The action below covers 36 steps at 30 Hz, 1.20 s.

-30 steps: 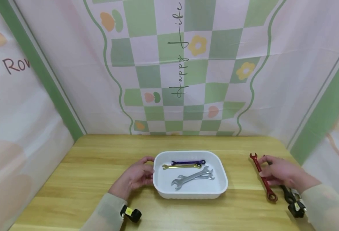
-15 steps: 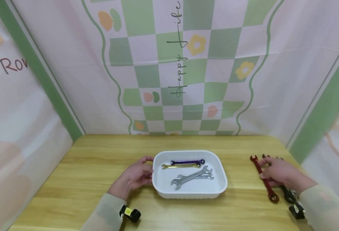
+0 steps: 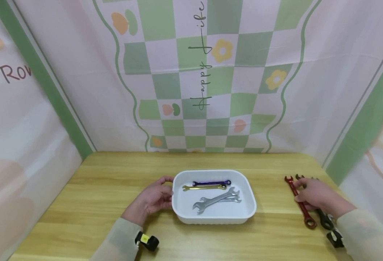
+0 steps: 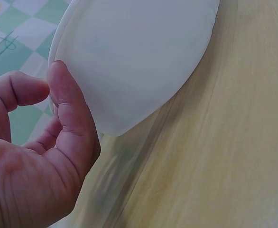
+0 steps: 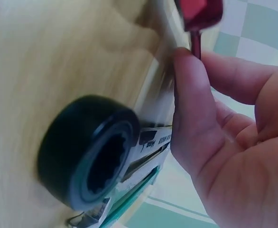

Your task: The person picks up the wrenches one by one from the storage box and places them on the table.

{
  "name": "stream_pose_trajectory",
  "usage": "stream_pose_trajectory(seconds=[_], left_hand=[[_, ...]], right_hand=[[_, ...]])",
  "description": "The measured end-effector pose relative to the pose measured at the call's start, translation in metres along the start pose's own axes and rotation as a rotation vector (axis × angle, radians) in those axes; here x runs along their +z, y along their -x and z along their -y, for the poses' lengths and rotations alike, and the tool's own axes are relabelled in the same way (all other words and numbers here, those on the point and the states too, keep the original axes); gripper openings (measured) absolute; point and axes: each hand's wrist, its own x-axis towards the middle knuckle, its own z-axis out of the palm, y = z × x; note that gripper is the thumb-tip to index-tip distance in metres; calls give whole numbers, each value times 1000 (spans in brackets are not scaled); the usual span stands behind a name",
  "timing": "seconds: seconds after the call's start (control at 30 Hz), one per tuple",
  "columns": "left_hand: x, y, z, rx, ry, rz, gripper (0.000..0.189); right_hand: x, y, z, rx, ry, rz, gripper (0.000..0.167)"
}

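While the left hand [image 3: 157, 197] grips the white tray [image 3: 214, 220] by its rim, the right hand [image 3: 318, 195] has the red combination wrench [image 3: 303, 210] clamped between its fingers, near the right edge of the desk [image 3: 113, 192], black wrench [image 5: 63, 154] just beside

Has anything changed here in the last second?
Yes, slightly: in the head view, the right hand has shifted the red wrench a little right and down, and more of the black wrench shows. No grip changed. The left hand still holds the tray; its four wrenches lie as before.
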Motion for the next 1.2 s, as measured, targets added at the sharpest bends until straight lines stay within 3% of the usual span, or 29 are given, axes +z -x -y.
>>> stream_pose_trajectory(seconds=[0.4, 1.2], left_hand=[[0, 0, -1, -2, 9, 0, 57], [1, 1, -1, -1, 5, 4, 59]], right_hand=[[0, 1, 3, -5, 102, -48, 50], [-3, 5, -1, -42, 193, -53, 30]])
